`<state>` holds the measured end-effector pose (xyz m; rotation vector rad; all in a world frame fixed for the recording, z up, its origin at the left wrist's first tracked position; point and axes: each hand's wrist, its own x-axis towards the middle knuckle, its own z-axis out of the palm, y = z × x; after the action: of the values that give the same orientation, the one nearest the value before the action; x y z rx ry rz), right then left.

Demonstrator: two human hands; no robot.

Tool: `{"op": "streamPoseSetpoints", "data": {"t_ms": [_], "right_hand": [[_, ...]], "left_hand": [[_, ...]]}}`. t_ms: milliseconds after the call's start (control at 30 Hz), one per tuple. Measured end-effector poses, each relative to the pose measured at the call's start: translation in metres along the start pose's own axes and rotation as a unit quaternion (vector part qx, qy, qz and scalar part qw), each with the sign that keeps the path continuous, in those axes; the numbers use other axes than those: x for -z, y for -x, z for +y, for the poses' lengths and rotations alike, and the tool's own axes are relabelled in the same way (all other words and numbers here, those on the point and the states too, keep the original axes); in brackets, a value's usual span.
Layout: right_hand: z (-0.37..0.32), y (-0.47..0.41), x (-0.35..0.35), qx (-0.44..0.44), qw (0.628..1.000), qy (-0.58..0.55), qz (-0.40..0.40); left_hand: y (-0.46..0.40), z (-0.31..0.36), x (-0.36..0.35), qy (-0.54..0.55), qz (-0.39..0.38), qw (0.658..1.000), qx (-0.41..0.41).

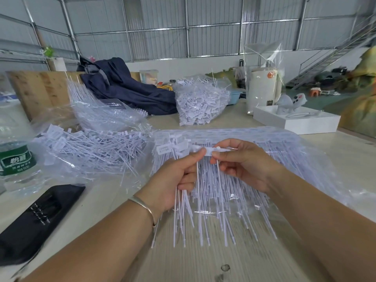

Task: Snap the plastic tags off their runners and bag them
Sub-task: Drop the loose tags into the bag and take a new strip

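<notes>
Tags (91,145) lie heaped in a clear bag at left; left hand (175,180), grip curled around a bundle of tag stems, meets right hand (242,163), grip pinching one tag (211,152) above the surface (203,265).

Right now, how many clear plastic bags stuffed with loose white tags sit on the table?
1: the clear bag full of white snapped tags stands at the table's far middle, beside the dark blue cloth. Others may be hidden.
</notes>
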<state>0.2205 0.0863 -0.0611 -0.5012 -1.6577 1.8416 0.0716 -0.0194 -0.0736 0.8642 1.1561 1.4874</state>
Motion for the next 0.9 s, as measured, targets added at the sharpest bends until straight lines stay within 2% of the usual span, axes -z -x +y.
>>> {"op": "streamPoseSetpoints", "data": {"t_ms": [133,300,367,467,633,800,900], "right_hand": [[-0.001,0.000,0.001,-0.007,0.999,0.000,-0.034],[-0.001,-0.002,-0.001,-0.034,0.996,-0.058,-0.052],[-0.002,-0.001,-0.001,-0.038,0.996,-0.059,-0.050],[-0.004,0.002,0.000,-0.036,0.995,-0.070,-0.069],[-0.005,0.006,0.000,-0.033,0.979,-0.068,-0.190],[-0.007,0.006,-0.005,-0.042,0.978,0.088,-0.183],[-0.005,0.006,-0.010,-0.050,0.984,0.066,-0.157]], "left_hand": [[-0.001,-0.002,0.000,-0.034,0.040,0.998,-0.017],[-0.003,0.000,0.003,-0.016,0.063,0.997,-0.047],[-0.002,0.001,0.002,-0.006,0.050,0.998,-0.047],[0.003,0.005,0.000,0.021,-0.016,0.999,-0.034],[0.012,0.007,-0.010,0.035,-0.138,0.990,-0.015],[0.013,0.003,-0.012,-0.013,-0.128,0.991,-0.022],[0.010,0.003,-0.012,-0.003,-0.086,0.996,-0.037]]}}
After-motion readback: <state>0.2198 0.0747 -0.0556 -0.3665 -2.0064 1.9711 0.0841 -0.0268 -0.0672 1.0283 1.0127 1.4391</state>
